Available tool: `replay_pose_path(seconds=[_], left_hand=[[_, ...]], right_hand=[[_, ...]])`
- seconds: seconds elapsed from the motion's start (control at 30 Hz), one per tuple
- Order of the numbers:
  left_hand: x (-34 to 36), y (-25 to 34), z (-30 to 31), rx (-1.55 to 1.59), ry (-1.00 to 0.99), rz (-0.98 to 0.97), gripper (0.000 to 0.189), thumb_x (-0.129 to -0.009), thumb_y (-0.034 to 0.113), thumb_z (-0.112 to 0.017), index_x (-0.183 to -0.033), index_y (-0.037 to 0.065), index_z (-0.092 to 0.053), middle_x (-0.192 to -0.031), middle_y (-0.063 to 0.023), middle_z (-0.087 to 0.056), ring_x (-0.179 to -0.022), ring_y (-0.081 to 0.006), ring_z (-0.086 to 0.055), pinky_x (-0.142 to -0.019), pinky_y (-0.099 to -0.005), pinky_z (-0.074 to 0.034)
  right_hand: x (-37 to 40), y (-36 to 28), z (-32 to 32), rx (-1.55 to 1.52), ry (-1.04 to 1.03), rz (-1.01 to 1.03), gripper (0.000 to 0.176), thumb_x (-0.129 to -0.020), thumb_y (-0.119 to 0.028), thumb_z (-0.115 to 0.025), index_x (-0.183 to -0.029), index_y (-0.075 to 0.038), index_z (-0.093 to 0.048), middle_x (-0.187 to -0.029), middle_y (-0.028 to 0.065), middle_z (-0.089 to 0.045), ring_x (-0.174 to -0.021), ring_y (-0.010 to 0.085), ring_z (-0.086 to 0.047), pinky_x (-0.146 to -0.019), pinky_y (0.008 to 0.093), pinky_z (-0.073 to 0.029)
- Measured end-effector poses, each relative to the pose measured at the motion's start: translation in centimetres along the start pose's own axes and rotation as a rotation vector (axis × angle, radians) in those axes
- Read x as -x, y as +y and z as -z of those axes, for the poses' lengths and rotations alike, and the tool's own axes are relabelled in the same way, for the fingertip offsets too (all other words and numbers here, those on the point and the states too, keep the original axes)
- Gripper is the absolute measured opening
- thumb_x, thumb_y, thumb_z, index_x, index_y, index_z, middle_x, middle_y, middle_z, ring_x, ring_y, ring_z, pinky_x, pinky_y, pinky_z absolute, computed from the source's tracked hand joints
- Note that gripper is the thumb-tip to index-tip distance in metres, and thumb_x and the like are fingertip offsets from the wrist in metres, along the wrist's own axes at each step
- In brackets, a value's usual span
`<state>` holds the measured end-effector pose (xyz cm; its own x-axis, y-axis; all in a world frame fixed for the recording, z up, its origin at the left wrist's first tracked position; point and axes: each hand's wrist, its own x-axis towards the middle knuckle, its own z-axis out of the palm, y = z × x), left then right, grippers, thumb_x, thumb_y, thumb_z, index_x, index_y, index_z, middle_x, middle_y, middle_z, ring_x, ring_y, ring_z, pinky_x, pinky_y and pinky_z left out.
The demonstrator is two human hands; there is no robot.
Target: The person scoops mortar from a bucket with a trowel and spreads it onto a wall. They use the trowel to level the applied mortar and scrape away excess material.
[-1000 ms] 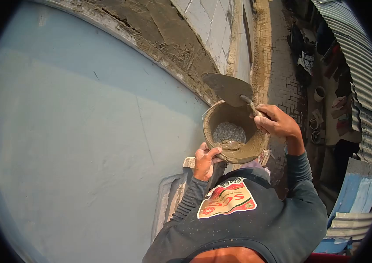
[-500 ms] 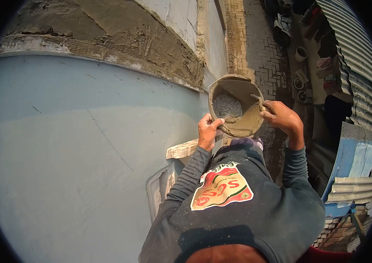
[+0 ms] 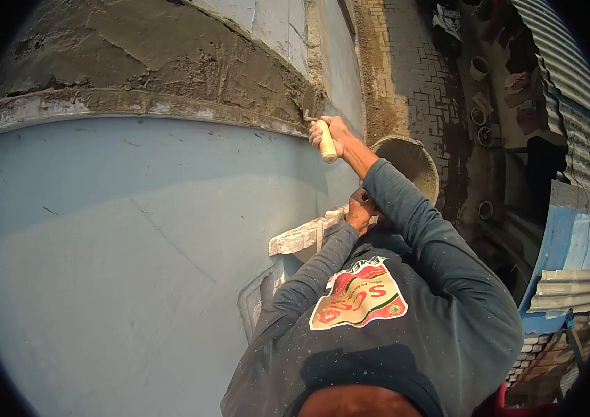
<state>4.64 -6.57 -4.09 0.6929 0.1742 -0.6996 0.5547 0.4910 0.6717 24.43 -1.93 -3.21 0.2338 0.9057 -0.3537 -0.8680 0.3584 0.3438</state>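
My right hand [image 3: 332, 132] grips the pale wooden handle of a trowel [image 3: 325, 144]. Its blade end presses against the rough grey mortar band [image 3: 191, 69] on the wall, just above the smooth blue-grey painted surface [image 3: 114, 236]. My left hand [image 3: 361, 210] holds the mortar-caked bucket [image 3: 410, 161] from below, close to my chest. My right forearm crosses in front of the bucket and hides most of it. The trowel blade is mostly hidden by my hand and the mortar.
A white ledge piece [image 3: 302, 238] juts out of the wall by my left hand. Far below lie a brick-paved lane [image 3: 423, 76], several pots [image 3: 479, 67] and corrugated metal roofing [image 3: 573, 118]. Blue sheeting [image 3: 573, 243] shows at the right.
My right hand lifted the trowel out of the bucket and swung it left and up onto the mortar band. The bucket shifted right and is now behind my right arm.
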Motion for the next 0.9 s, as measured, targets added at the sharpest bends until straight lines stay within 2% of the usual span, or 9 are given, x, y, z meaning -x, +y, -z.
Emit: replay_pose_path(seconds=[0.13, 0.17, 0.23, 0.37, 0.57, 0.6, 0.73, 0.83, 0.9], left_hand=[[-0.2, -2.6, 2.1, -0.631, -0.019, -0.465, 0.030, -0.081, 0.004, -0.067, -0.110, 0.002, -0.062, -0.099, -0.0078, -0.069, -0.071, -0.0137, -0.065, -0.054, -0.0230, -0.051], [0.1, -1.9, 1.7, -0.621, -0.012, -0.457, 0.030, -0.081, 0.004, -0.067, -0.110, 0.002, -0.062, -0.099, -0.0078, -0.069, -0.071, -0.0137, -0.065, -0.054, -0.0230, -0.051], [1.2, 1.0, 0.4, 0.088, -0.060, 0.166, 0.033, -0.079, 0.003, -0.067, -0.111, 0.002, -0.061, -0.095, -0.0081, -0.068, -0.071, -0.0114, -0.063, -0.053, -0.0232, -0.049], [0.0, 1.1, 0.9, -0.130, -0.112, -0.006, 0.024, -0.079, 0.000, -0.065, -0.102, 0.005, -0.061, -0.086, -0.0050, -0.065, -0.069, -0.0096, -0.061, -0.052, -0.0228, -0.048], [-0.3, 4.7, 0.1, -0.004, -0.051, -0.037, 0.017, -0.076, 0.006, -0.070, -0.083, 0.007, -0.055, -0.081, -0.0008, -0.062, -0.071, -0.0082, -0.059, -0.061, -0.0241, -0.050], [-1.7, 3.7, 0.8, -0.073, -0.033, -0.120, 0.017, -0.078, 0.005, -0.069, -0.090, 0.005, -0.057, -0.086, -0.0031, -0.063, -0.074, -0.0102, -0.061, -0.061, -0.0252, -0.053], [-3.4, 4.1, 0.9, -0.331, -0.029, -0.292, 0.018, -0.078, 0.005, -0.068, -0.094, 0.002, -0.061, -0.094, -0.0064, -0.063, -0.082, -0.0125, -0.061, -0.066, -0.0278, -0.055], [-3.3, 5.5, -0.1, -0.557, -0.045, -0.463, 0.024, -0.076, 0.007, -0.070, -0.097, -0.003, -0.065, -0.118, -0.0186, -0.063, -0.095, -0.0179, -0.061, -0.081, -0.0299, -0.051], [-2.7, 6.1, -0.9, -0.601, 0.019, -0.535, 0.023, -0.072, 0.009, -0.070, -0.077, -0.003, -0.050, -0.079, -0.0098, -0.056, -0.060, -0.0096, -0.039, -0.061, -0.0267, -0.044]], right_hand=[[-0.6, 2.2, -2.1, 0.218, -0.115, 0.060, 0.034, -0.100, -0.037, -0.035, -0.086, -0.009, -0.048, -0.068, -0.0004, -0.043, -0.054, 0.0098, -0.045, -0.047, 0.0247, -0.042], [0.5, 3.1, -3.5, 0.218, -0.105, 0.050, 0.034, -0.100, -0.037, -0.035, -0.086, -0.009, -0.048, -0.068, -0.0004, -0.043, -0.054, 0.0098, -0.045, -0.047, 0.0247, -0.042], [3.7, 4.9, -6.9, 0.425, -0.236, 0.055, 0.036, -0.101, -0.038, -0.039, -0.095, -0.005, -0.052, -0.071, 0.0003, -0.048, -0.055, 0.0091, -0.047, -0.047, 0.0238, -0.044], [11.9, 5.2, -10.2, 0.926, -0.267, 0.379, 0.039, -0.099, -0.033, -0.047, -0.115, 0.003, -0.054, -0.083, 0.0042, -0.059, -0.067, 0.0114, -0.058, -0.058, 0.0274, -0.051], [27.0, -2.5, -8.0, 1.893, 0.439, 0.183, 0.027, -0.084, -0.026, -0.068, -0.087, -0.001, -0.057, -0.067, 0.0004, -0.051, -0.056, 0.0074, -0.050, -0.050, 0.0225, -0.041], [27.9, -3.4, -6.6, 2.094, 0.594, 0.055, 0.027, -0.083, -0.021, -0.066, -0.089, 0.003, -0.056, -0.071, 0.0128, -0.059, -0.064, 0.0212, -0.062, -0.060, 0.0341, -0.050], [25.9, -3.8, 0.7, 2.682, 0.879, 0.011, 0.023, -0.078, -0.010, -0.062, -0.095, 0.004, -0.058, -0.096, 0.0259, -0.064, -0.091, 0.0437, -0.063, -0.078, 0.0512, -0.052], [22.1, -3.7, 5.6, 2.641, 1.070, 0.419, 0.017, -0.077, -0.006, -0.057, -0.091, 0.005, -0.059, -0.090, 0.0285, -0.063, -0.082, 0.0461, -0.064, -0.074, 0.0502, -0.053], [21.1, -2.6, 6.1, 2.662, 1.048, 0.393, 0.015, -0.078, -0.005, -0.056, -0.088, 0.005, -0.061, -0.087, 0.0283, -0.063, -0.081, 0.0455, -0.064, -0.073, 0.0499, -0.053]])
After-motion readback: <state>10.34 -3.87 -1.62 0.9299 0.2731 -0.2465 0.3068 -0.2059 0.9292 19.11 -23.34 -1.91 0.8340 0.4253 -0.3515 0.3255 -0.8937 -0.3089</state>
